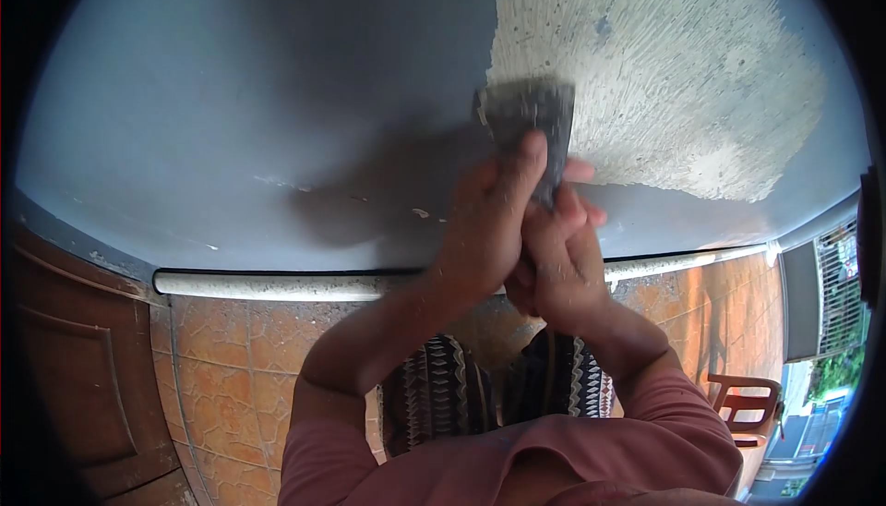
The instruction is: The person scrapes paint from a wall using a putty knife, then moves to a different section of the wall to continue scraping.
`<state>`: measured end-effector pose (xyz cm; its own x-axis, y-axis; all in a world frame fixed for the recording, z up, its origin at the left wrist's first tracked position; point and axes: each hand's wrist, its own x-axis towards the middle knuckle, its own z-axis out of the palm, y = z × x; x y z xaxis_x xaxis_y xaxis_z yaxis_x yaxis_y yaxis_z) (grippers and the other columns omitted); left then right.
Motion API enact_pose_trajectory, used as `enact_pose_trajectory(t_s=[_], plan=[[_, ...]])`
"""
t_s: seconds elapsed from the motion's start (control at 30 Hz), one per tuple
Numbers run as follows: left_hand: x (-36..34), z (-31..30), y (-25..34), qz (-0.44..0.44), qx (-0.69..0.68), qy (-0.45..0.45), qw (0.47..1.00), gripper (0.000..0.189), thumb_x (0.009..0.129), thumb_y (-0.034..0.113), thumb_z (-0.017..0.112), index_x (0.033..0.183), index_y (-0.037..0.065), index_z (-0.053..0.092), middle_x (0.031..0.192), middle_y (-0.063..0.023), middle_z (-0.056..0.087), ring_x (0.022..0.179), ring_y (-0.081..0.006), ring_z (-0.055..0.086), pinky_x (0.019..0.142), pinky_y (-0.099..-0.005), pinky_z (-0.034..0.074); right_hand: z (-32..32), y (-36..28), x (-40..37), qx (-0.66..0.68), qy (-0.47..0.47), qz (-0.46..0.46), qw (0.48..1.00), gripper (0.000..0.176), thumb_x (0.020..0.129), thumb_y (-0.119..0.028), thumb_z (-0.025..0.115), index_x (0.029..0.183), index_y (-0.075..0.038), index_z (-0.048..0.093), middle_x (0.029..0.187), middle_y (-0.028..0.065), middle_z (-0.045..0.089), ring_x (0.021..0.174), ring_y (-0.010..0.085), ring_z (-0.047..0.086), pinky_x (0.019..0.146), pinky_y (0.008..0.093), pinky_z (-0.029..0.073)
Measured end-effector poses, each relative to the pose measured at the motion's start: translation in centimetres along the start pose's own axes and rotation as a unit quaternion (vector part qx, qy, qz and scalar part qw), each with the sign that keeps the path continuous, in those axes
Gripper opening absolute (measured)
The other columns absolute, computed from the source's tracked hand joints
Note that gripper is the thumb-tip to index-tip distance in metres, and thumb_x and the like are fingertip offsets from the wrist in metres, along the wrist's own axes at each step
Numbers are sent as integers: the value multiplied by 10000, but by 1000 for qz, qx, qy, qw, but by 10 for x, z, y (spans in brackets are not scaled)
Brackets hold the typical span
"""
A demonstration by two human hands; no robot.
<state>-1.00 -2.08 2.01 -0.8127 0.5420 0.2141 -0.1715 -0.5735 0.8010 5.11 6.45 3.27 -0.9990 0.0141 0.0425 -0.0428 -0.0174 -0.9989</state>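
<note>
1. We see a scraper with a wide, dark grey blade, dusty and blurred, pressed flat against a blue-grey painted wall.
2. The blade sits at the lower left edge of a large bare patch, where pale, rough plaster streaked with scrape lines shows through.
3. Our left hand is clamped around the tool just below the blade, with its fingers reaching up onto the metal.
4. Our right hand is closed tight on the handle beneath, touching the left; the two hands hide the handle completely.
5. Pink sleeves fill the bottom of the view.
6. Below the wall runs a whitish ledge, then orange tiles.
7. A brown wooden door stands at the left, and a red plastic chair stands well apart at the right.
</note>
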Motion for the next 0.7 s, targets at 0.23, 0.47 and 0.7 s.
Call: enact_pose_trajectory(t_s=[0.23, 0.47, 0.7], plan=[[5, 3, 8, 13, -44, 9, 999, 558, 974, 444, 387, 995, -72, 600, 702, -88, 587, 746, -219, 659, 703, -298, 516, -9, -1, 4, -74, 17, 5, 997, 173, 932, -116, 456, 1060, -7, 494, 711, 67, 529, 568, 175, 521, 503, 309, 406], [2, 0, 1, 3, -37, -28, 999, 534, 979, 418, 395, 990, -75, 599, 685, -82, 572, 757, -234, 662, 704, -304, 519, -11, -2, -7, 122, -34, 58, 990, 149, 959, -153, 417, 1016, -31, 481, 683, 29, 516, 528, 102, 498, 446, 233, 363], [-3, 3, -9, -18, -36, -9, 999, 543, 976, 427, 397, 986, -75, 602, 685, -76, 569, 754, -229, 665, 689, -277, 517, -8, 1, -9, 37, 6, 52, 998, 186, 965, -159, 400, 1051, -24, 495, 650, 27, 507, 499, 105, 491, 439, 234, 377]])
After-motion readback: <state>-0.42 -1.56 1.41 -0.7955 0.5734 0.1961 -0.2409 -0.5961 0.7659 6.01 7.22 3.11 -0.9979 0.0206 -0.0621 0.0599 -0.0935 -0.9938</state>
